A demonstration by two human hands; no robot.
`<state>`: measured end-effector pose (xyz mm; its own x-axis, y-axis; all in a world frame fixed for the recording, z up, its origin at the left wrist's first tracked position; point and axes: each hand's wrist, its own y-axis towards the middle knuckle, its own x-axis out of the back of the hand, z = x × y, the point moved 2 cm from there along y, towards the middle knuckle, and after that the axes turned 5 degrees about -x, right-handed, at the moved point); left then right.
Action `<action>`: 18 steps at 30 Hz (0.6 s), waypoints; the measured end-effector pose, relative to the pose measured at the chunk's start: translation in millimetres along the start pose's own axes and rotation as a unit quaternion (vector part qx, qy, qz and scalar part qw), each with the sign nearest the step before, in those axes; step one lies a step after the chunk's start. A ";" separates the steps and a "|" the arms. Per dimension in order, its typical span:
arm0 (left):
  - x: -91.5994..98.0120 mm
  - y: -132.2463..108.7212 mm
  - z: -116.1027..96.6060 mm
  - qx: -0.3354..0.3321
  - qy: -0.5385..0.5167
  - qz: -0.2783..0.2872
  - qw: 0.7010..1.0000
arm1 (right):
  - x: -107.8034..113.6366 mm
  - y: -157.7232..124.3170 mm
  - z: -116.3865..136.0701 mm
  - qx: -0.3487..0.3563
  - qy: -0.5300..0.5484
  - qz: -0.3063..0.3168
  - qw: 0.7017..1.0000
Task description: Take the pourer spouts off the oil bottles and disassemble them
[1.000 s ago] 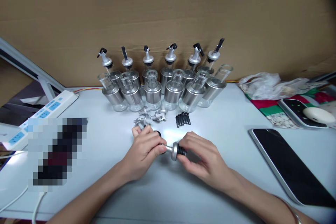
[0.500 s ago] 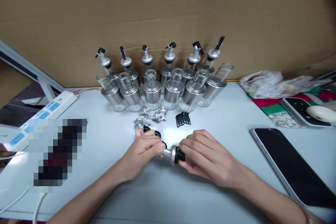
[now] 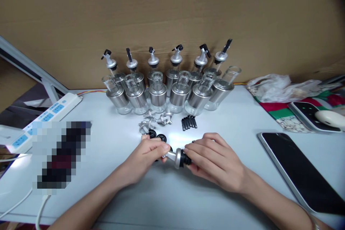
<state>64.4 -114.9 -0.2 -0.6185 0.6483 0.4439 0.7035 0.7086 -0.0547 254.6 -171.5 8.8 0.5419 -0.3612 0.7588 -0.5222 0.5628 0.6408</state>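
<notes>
Holding one silver-and-black pour spout (image 3: 178,158) mid-desk, tip pointing to 9 o'clock. Pinched at that silver tip by the left hand (image 3: 151,155), covered at the black ribbed end by the right hand (image 3: 219,161) (so both closed on the same piece).

Going outward from there: at 10 o'clock, can make out two black rings (image 3: 161,138) clearly, plus at least one more partly hidden by the left hand. Near 11, got a heap of silver spout parts (image 3: 145,127) (too jumbled to count). At 1, counting about six black levers (image 3: 189,122), lined up tight.

Up at 12, counting twelve bottles: six open bottles (image 3: 158,95) in front, six topped bottles (image 3: 171,76) behind. Further out, can see one dark-screened device (image 3: 302,172) at 3 and one white power strip (image 3: 68,102) between 9 and 10.
</notes>
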 end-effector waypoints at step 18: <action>-1.4 -4.0 -1.8 -0.021 0.020 0.012 0.999 | 7.8 4.6 5.0 0.054 -0.073 -0.040 0.995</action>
<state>63.0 -119.1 0.9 -0.5869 0.6531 0.4785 0.7332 0.6794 -0.0280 253.1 -175.4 18.3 0.4876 -0.5110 0.7080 -0.5532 0.4466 0.7033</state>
